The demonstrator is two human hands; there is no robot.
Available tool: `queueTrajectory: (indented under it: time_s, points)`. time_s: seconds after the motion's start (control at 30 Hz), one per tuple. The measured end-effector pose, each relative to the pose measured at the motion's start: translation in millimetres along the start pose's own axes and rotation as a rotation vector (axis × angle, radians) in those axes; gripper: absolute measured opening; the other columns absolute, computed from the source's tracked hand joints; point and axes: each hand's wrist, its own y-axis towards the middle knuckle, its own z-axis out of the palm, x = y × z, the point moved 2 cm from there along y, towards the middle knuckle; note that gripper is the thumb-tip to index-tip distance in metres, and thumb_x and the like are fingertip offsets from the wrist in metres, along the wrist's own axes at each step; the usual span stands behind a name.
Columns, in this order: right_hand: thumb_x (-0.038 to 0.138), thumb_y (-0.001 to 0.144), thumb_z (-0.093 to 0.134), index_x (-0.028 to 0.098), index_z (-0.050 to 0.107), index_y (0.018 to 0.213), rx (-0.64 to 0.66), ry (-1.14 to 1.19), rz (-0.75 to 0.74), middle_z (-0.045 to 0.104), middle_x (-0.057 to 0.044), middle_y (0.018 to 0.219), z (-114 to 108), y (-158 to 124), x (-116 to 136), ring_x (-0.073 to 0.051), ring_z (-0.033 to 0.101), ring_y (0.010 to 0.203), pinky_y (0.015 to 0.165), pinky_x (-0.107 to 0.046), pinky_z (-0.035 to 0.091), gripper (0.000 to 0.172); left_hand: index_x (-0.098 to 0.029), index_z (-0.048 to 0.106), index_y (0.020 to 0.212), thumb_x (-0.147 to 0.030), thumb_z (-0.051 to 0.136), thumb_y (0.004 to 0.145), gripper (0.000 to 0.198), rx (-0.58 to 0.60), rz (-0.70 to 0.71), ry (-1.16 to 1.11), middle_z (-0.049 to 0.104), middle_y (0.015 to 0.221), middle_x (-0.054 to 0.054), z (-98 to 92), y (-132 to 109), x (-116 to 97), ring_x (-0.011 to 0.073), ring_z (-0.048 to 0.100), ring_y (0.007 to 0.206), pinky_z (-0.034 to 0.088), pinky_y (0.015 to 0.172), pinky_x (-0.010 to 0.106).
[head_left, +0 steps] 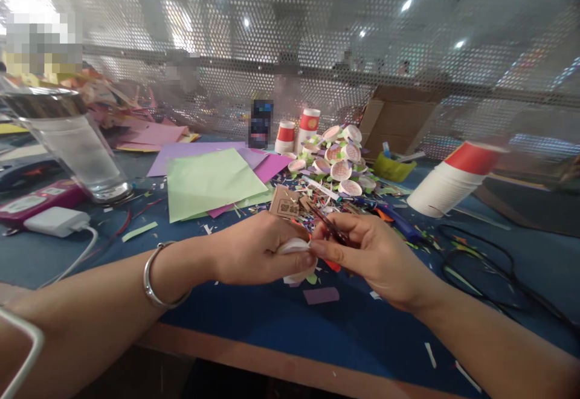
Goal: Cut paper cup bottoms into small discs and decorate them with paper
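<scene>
My left hand (260,251) is closed around a folded white paper piece (293,246), which looks like part of a paper cup. My right hand (374,254) pinches the edge of this piece between thumb and finger. Tucked in the same hand is a dark pair of scissors (332,225), its blades pointing up and left. Under the hands, partly hidden, lies a small white cup-like piece (299,274) with green paper (312,278) by it. A purple paper strip (321,295) rests just in front on the blue table (254,311).
Behind the hands are a heap of cut cup bottoms (341,170), paper scraps and stacked cups (309,127). Green paper (212,184) lies left of centre, with a glass of water (84,157) beyond. At right stand tilted cups (446,184) and a black cable (471,278).
</scene>
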Motion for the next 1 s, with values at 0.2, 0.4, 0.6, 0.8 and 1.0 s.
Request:
queueTrajectory:
  time_s: [0.2,0.4,0.6,0.8,1.0]
  points:
    - [0.039,0.084,0.081,0.017,0.065,0.083,0.055,0.216,0.035,0.055,0.003,0.074,2.6,0.8,2.0,-0.007,0.046,0.064,0.057,-0.021,0.034,0.027,-0.014,0.06,0.078,-0.036,0.054,0.1,0.031,0.016,0.059,0.007,0.058,0.069,-0.001,-2.1,-0.6,-3.1,0.0071,0.05,0.059,0.037,0.055,0.019]
    - [0.046,0.087,0.078,0.018,0.066,0.089,-0.006,0.241,0.042,0.051,0.005,0.069,0.3,4.6,-0.8,-0.005,0.037,0.055,0.047,-0.02,0.025,0.031,-0.018,0.055,0.083,-0.05,0.045,0.103,0.039,-0.048,-0.091,-0.083,0.05,0.052,-0.006,-3.5,-0.1,0.0,0.0072,0.052,0.045,0.038,0.045,0.017]
    - [0.057,0.093,0.065,0.019,0.066,0.093,-0.161,0.143,-0.018,0.037,0.008,0.059,-5.4,7.6,-0.7,-0.007,0.026,0.05,0.043,-0.022,0.02,0.038,-0.017,0.057,0.088,-0.056,0.044,0.102,0.044,-0.196,-0.103,-0.281,0.059,0.073,-0.004,-7.0,2.6,5.2,0.004,0.054,0.044,0.041,0.04,0.015]
    - [0.058,0.095,0.061,0.02,0.067,0.099,-0.161,-0.078,-0.058,0.041,0.007,0.062,-8.9,6.4,-2.2,-0.009,0.029,0.051,0.044,-0.025,0.022,0.039,-0.015,0.058,0.098,-0.057,0.045,0.101,0.044,-0.204,-0.138,-0.406,0.059,0.078,-0.001,-1.9,13.4,22.1,0.0064,0.058,0.053,0.045,0.045,0.017]
    - [0.054,0.096,0.059,0.021,0.068,0.092,-0.112,-0.19,-0.08,0.062,0.001,0.076,-12.6,7.1,-2.9,-0.009,0.043,0.057,0.051,-0.025,0.034,0.035,-0.015,0.058,0.096,-0.054,0.049,0.101,0.041,-0.226,-0.114,-0.474,0.059,0.079,0.0,-2.2,16.5,24.9,0.0085,0.061,0.06,0.047,0.049,0.018]
